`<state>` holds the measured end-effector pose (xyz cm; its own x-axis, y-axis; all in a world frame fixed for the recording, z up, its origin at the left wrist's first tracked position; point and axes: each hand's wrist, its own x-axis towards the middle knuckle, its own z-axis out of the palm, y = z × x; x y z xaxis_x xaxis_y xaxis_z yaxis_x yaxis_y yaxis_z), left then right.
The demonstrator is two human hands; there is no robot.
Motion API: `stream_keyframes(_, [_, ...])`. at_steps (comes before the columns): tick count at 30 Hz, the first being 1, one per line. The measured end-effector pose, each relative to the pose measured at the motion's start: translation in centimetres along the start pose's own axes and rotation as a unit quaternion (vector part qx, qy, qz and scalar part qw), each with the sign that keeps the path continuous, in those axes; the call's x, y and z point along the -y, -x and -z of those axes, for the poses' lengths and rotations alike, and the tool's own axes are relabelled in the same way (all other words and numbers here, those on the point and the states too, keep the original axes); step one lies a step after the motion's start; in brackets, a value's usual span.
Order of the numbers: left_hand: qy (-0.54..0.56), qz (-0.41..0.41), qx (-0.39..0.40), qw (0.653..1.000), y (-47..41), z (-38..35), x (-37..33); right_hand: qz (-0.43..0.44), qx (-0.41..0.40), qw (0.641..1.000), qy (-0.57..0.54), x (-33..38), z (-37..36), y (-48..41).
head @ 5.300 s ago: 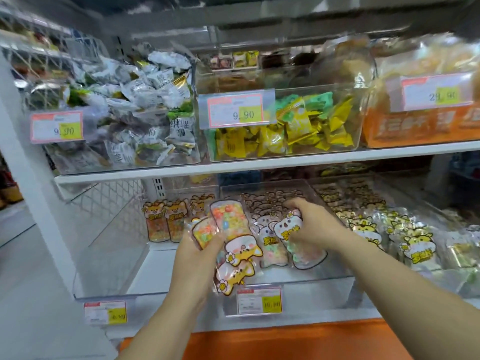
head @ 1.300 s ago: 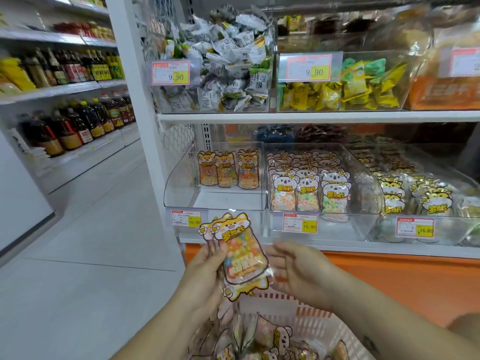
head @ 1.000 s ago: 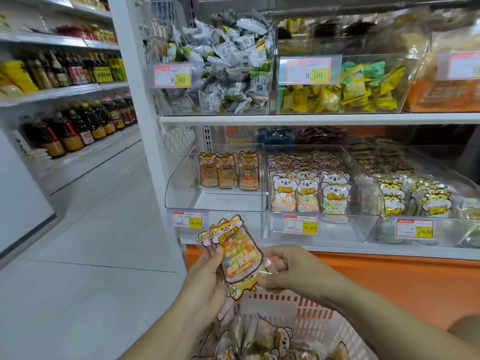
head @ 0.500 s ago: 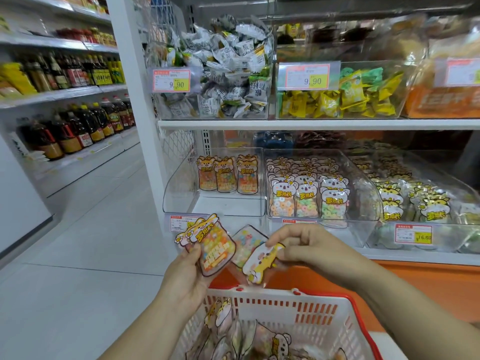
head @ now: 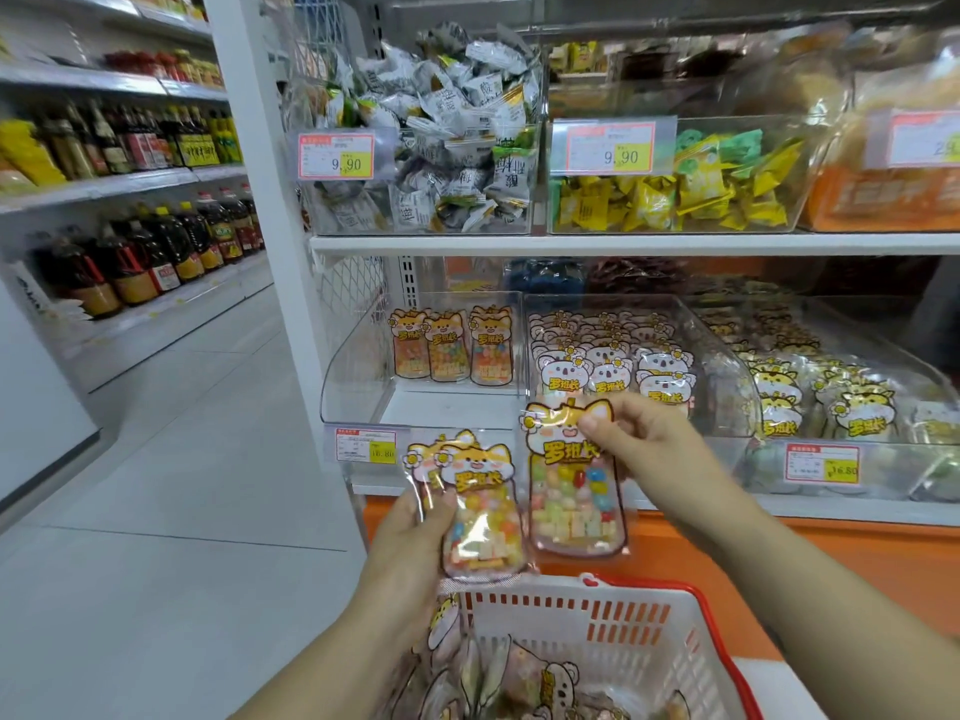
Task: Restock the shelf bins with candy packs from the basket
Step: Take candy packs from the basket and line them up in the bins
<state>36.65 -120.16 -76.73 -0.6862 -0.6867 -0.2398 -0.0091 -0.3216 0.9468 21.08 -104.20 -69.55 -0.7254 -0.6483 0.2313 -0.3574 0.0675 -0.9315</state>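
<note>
My left hand (head: 415,543) grips two stacked fox-faced candy packs (head: 480,517) by their left side, upright above the basket. Beside them, my right hand (head: 639,439) pinches the top of another fox candy pack (head: 574,506), which hangs upright. The red-rimmed white basket (head: 613,621) sits below with several more packs (head: 524,683) inside. Behind the hands, the clear left shelf bin (head: 358,376) holds three fox packs (head: 452,345) standing at its back. The neighbouring bin (head: 727,366) is packed with koala-faced packs (head: 613,356).
A third bin of tiger-faced packs (head: 810,397) lies to the right. The upper shelf (head: 623,244) carries bins of wrapped sweets. An orange base panel (head: 857,563) runs under the lower shelf. The aisle floor (head: 182,485) and shelves of bottles (head: 145,252) are on the left.
My right hand has pulled one fox pack off the stack in my left hand and raised it upright to the right. Both hands rose slightly toward the bins.
</note>
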Motion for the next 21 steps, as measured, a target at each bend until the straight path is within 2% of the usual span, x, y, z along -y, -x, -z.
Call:
stream_keyframes(3, [0.002,0.011,0.025,1.000,0.9,-1.2,0.3,-0.070,0.003,0.995,-0.064,-1.1,-1.9,0.5])
stream_keyframes(7, [-0.006,0.001,0.017,1.000,1.0,-1.8,-0.3,-0.124,-0.062,0.989,-0.053,-2.5,-4.8,0.1])
stream_keyframes(11, [-0.024,-0.050,-0.042,0.998,-0.6,-1.6,-2.4,-0.137,-0.064,0.985,-0.081,-1.0,-6.6,-2.0])
stream_keyframes(15, [-0.012,-0.082,-0.040,0.996,-3.4,-1.7,-5.7,-0.139,-0.072,0.982,-0.107,0.3,-8.3,-6.0])
stream_keyframes(21, [-0.077,-0.127,-0.055,0.987,-10.4,-0.8,-10.6,-0.182,-0.066,0.970,-0.149,1.9,-9.6,-13.6])
